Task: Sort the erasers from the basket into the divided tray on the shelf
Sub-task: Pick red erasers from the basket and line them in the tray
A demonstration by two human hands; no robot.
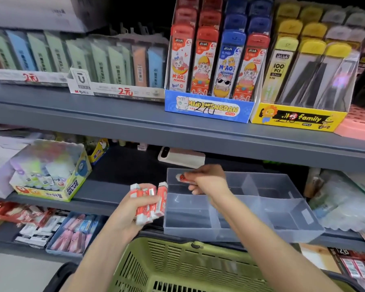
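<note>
grey metal shelving [135, 121] | stocked stationery boxes [209, 106] (handwritten prices) | dark recess behind

Red-and-white erasers [149, 202], clear grey tray [282, 224], olive-green slotted basket [177, 266], slate-blue shelf [114, 114]

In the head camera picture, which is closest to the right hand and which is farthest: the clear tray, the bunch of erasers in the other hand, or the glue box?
1. Clear tray: directly under the right hand, which pinches one eraser.
2. Bunch of erasers: just left, gripped in the left hand.
3. Glue box: far left on the same shelf.
</note>
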